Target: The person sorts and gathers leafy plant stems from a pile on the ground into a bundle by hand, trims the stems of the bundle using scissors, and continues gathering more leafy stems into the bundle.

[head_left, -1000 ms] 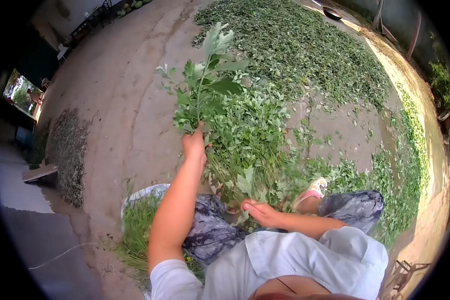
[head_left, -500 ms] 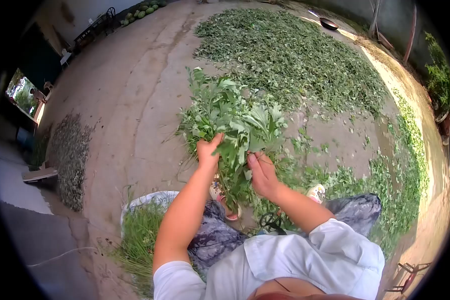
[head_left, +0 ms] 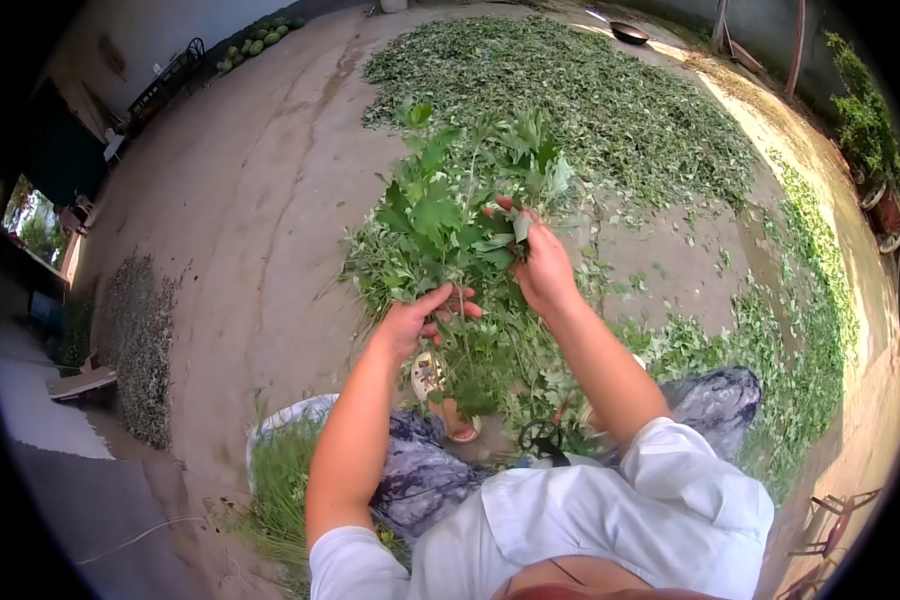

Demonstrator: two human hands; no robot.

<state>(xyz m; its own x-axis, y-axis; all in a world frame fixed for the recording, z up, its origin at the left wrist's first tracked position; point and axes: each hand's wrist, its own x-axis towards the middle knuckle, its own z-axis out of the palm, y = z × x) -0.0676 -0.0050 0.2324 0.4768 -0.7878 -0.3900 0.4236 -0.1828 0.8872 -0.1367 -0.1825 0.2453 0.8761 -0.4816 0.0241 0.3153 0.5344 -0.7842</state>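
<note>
Leafy green stems (head_left: 435, 215) stand up between my hands, above a heap of cut plants on the ground. My left hand (head_left: 420, 318) is around the lower part of a stem, thumb and fingers partly spread about it. Higher and to the right, my right hand (head_left: 542, 262) is closed on leaves near the stem tops. Below my hands, loose greenery (head_left: 500, 350) lies between my feet, beside a patterned shoe (head_left: 428, 378). A white sack (head_left: 305, 408) with thin green stalks (head_left: 288, 465) rests by my left leg.
A wide layer of leaves (head_left: 570, 100) covers the ground ahead, and more leaves (head_left: 790, 380) lie at the right. A darker pile (head_left: 140, 340) is on the left. Farther off are a round pan (head_left: 629, 33), watermelons (head_left: 258, 45) and a potted plant (head_left: 863, 130).
My right hand has moved up and forward to the upper leaves. My left hand has come slightly lower, its fingers looser around the stem. The view has shifted slightly.
</note>
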